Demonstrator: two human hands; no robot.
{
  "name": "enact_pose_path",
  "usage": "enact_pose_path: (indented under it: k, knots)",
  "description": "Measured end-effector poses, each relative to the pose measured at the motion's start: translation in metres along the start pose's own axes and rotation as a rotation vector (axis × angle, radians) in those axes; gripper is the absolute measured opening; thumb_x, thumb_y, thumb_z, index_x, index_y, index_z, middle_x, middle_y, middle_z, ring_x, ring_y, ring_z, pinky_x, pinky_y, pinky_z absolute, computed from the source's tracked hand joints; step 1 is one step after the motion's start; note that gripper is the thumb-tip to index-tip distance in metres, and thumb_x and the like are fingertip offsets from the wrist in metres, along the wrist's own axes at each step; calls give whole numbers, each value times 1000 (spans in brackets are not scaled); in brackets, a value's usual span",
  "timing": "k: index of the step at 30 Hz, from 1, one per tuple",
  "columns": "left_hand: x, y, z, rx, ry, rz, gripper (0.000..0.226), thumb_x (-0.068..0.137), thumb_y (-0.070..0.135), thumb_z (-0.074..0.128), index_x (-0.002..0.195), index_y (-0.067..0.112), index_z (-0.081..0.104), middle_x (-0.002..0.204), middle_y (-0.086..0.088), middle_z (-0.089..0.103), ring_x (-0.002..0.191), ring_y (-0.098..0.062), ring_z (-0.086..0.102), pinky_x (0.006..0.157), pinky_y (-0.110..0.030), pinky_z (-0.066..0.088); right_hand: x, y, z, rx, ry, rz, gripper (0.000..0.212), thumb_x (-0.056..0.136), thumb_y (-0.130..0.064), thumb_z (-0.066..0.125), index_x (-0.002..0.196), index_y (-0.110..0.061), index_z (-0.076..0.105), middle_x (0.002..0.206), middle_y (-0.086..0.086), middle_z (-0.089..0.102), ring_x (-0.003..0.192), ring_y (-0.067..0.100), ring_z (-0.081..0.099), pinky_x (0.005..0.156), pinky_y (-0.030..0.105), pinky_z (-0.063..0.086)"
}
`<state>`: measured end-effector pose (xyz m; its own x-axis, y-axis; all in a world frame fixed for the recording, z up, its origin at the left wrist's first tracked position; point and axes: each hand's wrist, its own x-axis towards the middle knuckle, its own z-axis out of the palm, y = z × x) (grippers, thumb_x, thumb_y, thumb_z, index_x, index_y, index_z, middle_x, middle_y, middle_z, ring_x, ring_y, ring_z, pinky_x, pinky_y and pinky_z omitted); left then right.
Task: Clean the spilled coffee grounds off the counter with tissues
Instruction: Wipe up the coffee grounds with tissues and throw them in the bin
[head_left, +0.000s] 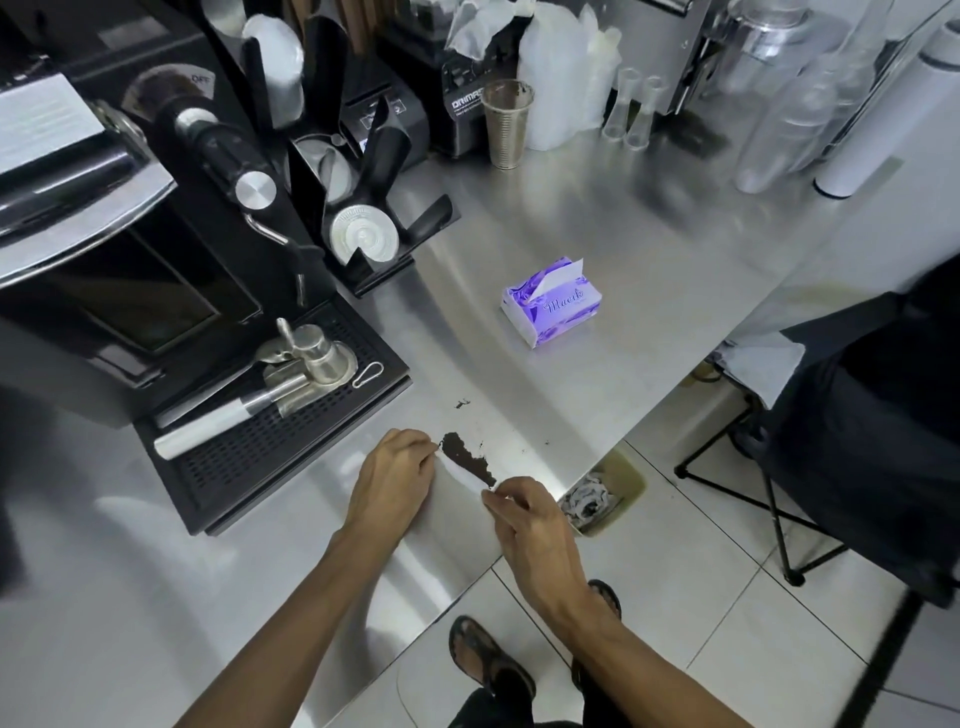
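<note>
Pinched between both hands, a white tissue (464, 475) is stretched low over the steel counter (597, 405) – the left hand (395, 478) grips its far-left end with curled fingertips, and the right hand (524, 525) grips the near-right end between thumb and fingers. Along the strip between the two pinches lies a dark ridge of coffee grounds (467, 460), heaped on the tissue's upper edge. A few loose specks (461, 404) sit on the steel just beyond the grip, with another small one further right, near the counter's edge. Well beyond the hands, toward the middle of the counter, a purple tissue pack (550, 301) rests with one sheet sticking up from its slot. Right of the right hand and below the counter's edge, a bin (634, 480) on the tiled floor holds crumpled, stained tissues. Left of the left hand is a black drip tray (270, 457) – a portafilter (234, 413) lies across it.
</note>
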<state>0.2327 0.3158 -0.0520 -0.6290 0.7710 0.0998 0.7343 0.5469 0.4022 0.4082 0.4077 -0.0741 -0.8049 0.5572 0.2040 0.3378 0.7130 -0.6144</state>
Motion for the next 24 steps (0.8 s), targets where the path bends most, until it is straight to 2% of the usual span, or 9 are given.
enact_pose_path:
  k: [3,6,10,13,17,21,24]
  knots:
    - [3,3,1,-6,-26,-28,17,80,3,67,92,8,77,104,1,71,99,-20,63,83,-33,54,3,-3,-4,-24,35,12,24,75,6,70,95,-7,75,98,5,64,80,20,64,55,27,55]
    - [4,7,2,-28,-13,-27,16,81,8,67,93,8,77,104,1,71,99,-19,63,82,-32,53,6,-6,-8,-27,69,67,8,84,-8,67,87,-7,74,95,2,65,77,17,64,58,27,54]
    - [5,15,3,-56,35,-30,16,77,19,72,85,7,77,98,1,71,91,-19,65,77,-29,54,11,-9,-12,-23,87,165,15,86,-13,69,74,-7,74,93,1,64,60,11,61,54,16,42]
    - [6,17,4,-56,45,-9,25,76,29,78,84,6,77,95,-2,71,88,-21,66,75,-30,57,16,-10,-12,-5,82,262,19,87,-14,69,69,-7,73,95,0,62,52,11,58,54,16,38]
    - [6,14,6,-51,31,-3,32,75,34,81,88,5,77,99,-3,71,90,-22,66,77,-32,57,26,-12,-14,34,97,375,16,85,-14,71,72,-6,73,100,0,58,64,14,60,62,18,41]
    - [3,11,8,-60,35,-2,33,77,34,79,94,6,76,105,-3,70,96,-22,65,83,-32,56,37,-12,-15,107,138,454,4,81,-3,70,78,-5,70,97,1,56,70,13,58,62,6,36]
    - [3,10,11,-72,47,6,33,78,33,79,95,5,75,107,-3,69,97,-20,65,85,-32,56,44,-10,-15,154,157,475,6,78,1,69,78,-5,69,91,2,59,72,16,61,63,5,39]
